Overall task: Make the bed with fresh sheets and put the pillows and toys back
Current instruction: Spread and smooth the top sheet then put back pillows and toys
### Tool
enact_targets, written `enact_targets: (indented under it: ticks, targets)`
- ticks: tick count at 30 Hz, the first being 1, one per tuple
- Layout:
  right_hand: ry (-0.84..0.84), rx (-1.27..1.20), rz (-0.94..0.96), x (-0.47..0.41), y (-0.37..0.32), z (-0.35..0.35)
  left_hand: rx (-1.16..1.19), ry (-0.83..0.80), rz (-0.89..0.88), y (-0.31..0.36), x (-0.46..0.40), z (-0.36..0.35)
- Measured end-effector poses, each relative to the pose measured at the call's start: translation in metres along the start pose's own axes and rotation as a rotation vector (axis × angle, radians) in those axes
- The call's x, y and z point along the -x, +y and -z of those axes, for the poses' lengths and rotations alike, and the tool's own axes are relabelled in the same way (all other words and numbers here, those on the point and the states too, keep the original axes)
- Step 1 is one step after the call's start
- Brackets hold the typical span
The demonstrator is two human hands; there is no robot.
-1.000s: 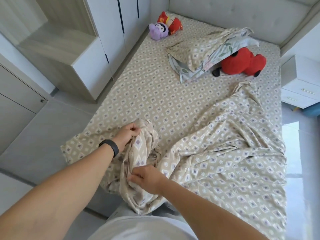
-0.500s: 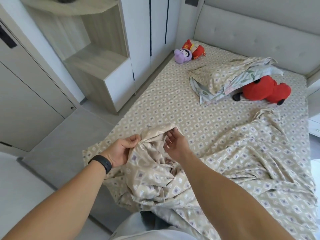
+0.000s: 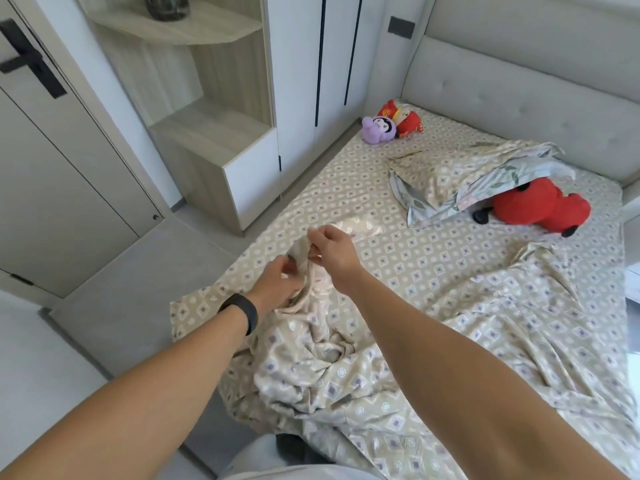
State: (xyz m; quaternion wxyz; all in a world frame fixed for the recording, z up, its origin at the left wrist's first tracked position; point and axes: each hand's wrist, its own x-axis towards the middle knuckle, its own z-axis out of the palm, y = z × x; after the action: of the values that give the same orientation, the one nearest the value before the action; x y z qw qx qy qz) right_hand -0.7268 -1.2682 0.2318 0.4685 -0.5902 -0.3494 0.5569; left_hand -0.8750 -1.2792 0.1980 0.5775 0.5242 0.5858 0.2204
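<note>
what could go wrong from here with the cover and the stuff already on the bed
Both the left hand and right hand pinch only one bunched edge of the cover, so a shake could leave it twisted. Spread up the bed, it may bury the red toy and the pillow.
</note>
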Motion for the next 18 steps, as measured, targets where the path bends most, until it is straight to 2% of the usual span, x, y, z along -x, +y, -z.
enact_targets:
  ticks: [3, 6, 7, 9, 10, 11, 12, 13, 15, 18]
  targets:
    - [-0.075, 0.309, 0.209, 0.007, -0.022, -0.012, -0.078, 0.05, -0.034, 0.03, -0.005, -0.026]
    - [-0.172, 0.263, 0.282, 0.018, -0.038, -0.001, -0.009, 0.198, 0.014, 0.037, -0.005, -0.027]
    - [-0.112, 0.194, 0.279, 0.019, -0.038, 0.01, 0.11, 0.175, 0.032, 0.039, -0.005, -0.023]
    - [0.18, 0.085, 0.199, 0.017, -0.024, 0.035, 0.416, 0.122, 0.098, 0.032, -0.009, -0.012]
    - [0.323, 0.081, 0.113, 0.015, -0.012, 0.047, 0.538, 0.094, 0.125, 0.03, -0.01, -0.007]
    - [0.383, 0.163, -0.003, 0.013, 0.004, 0.058, 0.618, 0.08, 0.147, 0.028, -0.009, -0.005]
    - [0.324, 0.294, -0.14, 0.012, 0.022, 0.064, 0.665, 0.073, 0.147, 0.029, -0.008, -0.005]
    - [0.184, 0.391, -0.286, 0.013, 0.04, 0.066, 0.691, 0.065, 0.156, 0.03, -0.007, -0.006]
    - [-0.095, 0.37, -0.522, 0.021, 0.067, 0.057, 0.742, 0.036, 0.188, 0.033, -0.009, -0.01]
    - [-0.197, 0.255, -0.596, 0.032, 0.087, 0.038, 0.77, 0.043, 0.255, 0.037, -0.008, -0.01]
